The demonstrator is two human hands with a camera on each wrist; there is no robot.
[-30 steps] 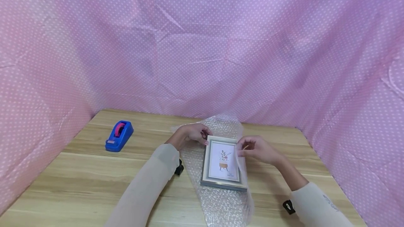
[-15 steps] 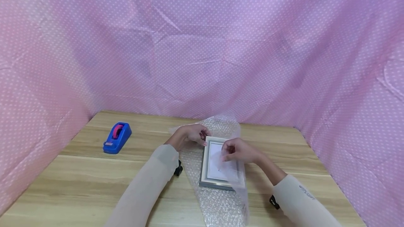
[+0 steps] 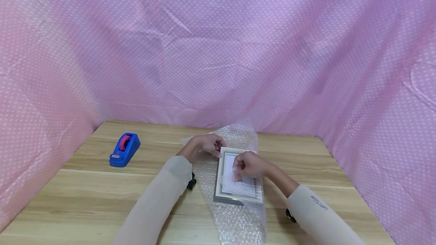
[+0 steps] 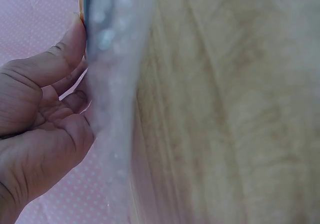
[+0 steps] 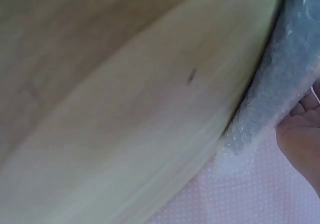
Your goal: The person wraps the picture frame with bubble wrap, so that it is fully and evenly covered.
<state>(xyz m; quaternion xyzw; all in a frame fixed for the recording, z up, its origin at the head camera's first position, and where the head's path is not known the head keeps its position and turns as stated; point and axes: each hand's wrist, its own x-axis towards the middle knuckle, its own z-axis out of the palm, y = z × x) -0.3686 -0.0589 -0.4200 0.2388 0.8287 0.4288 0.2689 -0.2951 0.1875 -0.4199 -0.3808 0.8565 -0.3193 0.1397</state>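
A picture frame (image 3: 218, 184) lies face up on a sheet of bubble wrap (image 3: 235, 224). My left hand (image 3: 208, 144) holds the frame at its upper left edge. In the left wrist view the thumb presses that edge, with the other fingers curled beside the bubble wrap (image 4: 112, 88). My right hand (image 3: 251, 165) pinches the wrap's right flap over the frame's face, so the print beneath looks hazy. The right wrist view catches only part of the right hand (image 5: 302, 139) beyond the wrap; its fingertips are hidden there.
A blue tape dispenser (image 3: 125, 150) with a pink roll core stands at the left on the wooden table (image 3: 102, 199). Pink dotted cloth (image 3: 204, 67) hangs behind and along both sides. A black strap piece shows under each sleeve.
My right hand has moved left and slightly down, drawing the bubble wrap flap from the frame's right edge across its face. The left hand has kept its place at the frame's edge.
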